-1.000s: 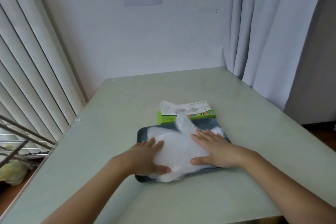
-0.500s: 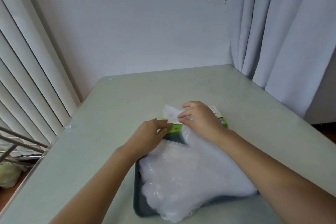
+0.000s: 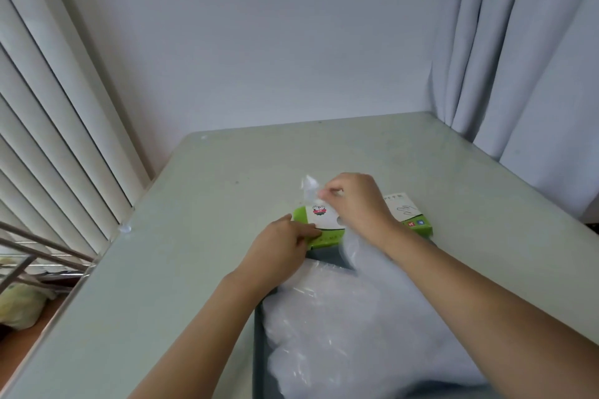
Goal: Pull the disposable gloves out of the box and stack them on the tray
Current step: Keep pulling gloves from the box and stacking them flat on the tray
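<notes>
A green and white glove box (image 3: 409, 215) lies on the table just beyond a dark grey tray (image 3: 261, 343). A loose pile of clear plastic gloves (image 3: 350, 327) fills the tray. My right hand (image 3: 355, 201) is above the box and pinches a clear glove (image 3: 309, 187) that rises out of the box opening. My left hand (image 3: 280, 244) rests on the box's near left corner, with fingers on its front edge. Part of the box is hidden behind my right hand.
The pale green table (image 3: 207, 204) stands in a corner, with vertical blinds (image 3: 58, 126) to the left and a curtain (image 3: 525, 48) to the right. A metal rack (image 3: 35, 256) is below the table's left edge.
Both hands left the glove pile on the tray and moved to the box. My right hand has taken hold of a glove and lifted it from the opening while my left hand steadies the box.
</notes>
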`<action>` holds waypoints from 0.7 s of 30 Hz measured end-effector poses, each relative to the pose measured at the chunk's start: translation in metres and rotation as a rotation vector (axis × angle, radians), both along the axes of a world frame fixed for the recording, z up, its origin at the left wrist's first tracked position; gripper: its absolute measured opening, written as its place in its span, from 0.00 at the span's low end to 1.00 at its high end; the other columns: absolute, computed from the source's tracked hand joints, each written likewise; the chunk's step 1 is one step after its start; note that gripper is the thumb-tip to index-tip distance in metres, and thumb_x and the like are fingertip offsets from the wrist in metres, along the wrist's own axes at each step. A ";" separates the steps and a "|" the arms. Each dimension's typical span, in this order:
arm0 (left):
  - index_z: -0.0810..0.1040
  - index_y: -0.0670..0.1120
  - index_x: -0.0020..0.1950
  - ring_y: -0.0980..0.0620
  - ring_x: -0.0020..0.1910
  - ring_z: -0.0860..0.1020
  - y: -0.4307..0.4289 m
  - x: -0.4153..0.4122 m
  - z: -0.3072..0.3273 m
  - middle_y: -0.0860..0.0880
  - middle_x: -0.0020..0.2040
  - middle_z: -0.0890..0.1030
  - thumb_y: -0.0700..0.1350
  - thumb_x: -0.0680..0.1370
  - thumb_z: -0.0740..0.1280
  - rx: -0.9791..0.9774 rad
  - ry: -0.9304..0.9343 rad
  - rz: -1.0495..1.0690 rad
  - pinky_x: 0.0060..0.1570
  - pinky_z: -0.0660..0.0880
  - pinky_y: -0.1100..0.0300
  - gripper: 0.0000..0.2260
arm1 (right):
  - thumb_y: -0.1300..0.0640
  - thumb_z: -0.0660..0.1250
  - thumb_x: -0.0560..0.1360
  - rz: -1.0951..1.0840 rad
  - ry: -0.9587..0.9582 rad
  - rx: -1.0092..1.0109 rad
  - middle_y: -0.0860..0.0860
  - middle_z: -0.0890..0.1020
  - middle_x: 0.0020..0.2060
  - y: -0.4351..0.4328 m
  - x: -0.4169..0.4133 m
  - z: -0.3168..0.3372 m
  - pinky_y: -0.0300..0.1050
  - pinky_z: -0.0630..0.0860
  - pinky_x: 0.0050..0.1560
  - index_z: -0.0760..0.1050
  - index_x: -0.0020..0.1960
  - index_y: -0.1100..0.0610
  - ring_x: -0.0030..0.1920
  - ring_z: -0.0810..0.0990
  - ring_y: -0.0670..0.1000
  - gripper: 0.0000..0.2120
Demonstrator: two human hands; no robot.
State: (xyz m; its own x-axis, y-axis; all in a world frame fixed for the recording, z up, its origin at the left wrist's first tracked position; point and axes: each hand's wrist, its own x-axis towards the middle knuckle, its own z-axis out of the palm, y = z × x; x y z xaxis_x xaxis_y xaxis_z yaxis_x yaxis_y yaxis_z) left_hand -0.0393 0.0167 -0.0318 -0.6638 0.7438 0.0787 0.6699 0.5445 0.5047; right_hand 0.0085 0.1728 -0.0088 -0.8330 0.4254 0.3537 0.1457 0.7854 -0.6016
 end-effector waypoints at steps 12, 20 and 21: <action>0.83 0.49 0.48 0.53 0.46 0.77 0.001 0.019 0.050 0.58 0.43 0.81 0.51 0.80 0.62 0.301 -0.299 0.087 0.41 0.68 0.75 0.11 | 0.60 0.69 0.75 0.172 0.475 -0.805 0.54 0.86 0.39 -0.017 0.067 0.122 0.42 0.79 0.45 0.82 0.42 0.58 0.40 0.83 0.49 0.04; 0.83 0.41 0.50 0.53 0.44 0.80 -0.008 0.072 0.098 0.49 0.43 0.83 0.61 0.74 0.68 0.737 -0.563 -0.115 0.53 0.73 0.58 0.22 | 0.66 0.67 0.75 0.232 0.398 -0.853 0.55 0.86 0.41 -0.030 0.108 0.133 0.41 0.80 0.42 0.79 0.46 0.59 0.41 0.85 0.50 0.04; 0.83 0.41 0.46 0.52 0.40 0.77 -0.008 0.077 0.101 0.49 0.39 0.81 0.54 0.75 0.70 0.785 -0.537 -0.104 0.50 0.71 0.57 0.15 | 0.68 0.65 0.75 0.264 0.381 -0.861 0.55 0.86 0.41 -0.030 0.113 0.132 0.40 0.80 0.42 0.79 0.48 0.60 0.42 0.85 0.50 0.06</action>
State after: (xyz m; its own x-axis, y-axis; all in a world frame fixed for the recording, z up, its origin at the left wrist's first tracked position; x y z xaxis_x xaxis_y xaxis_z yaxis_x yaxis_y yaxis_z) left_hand 0.0374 0.0088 0.0691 -0.6902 0.6657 0.2837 0.2682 -0.1287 0.9547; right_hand 0.1212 0.1426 0.1228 -0.8330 0.4802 0.2747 -0.2948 0.0348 -0.9549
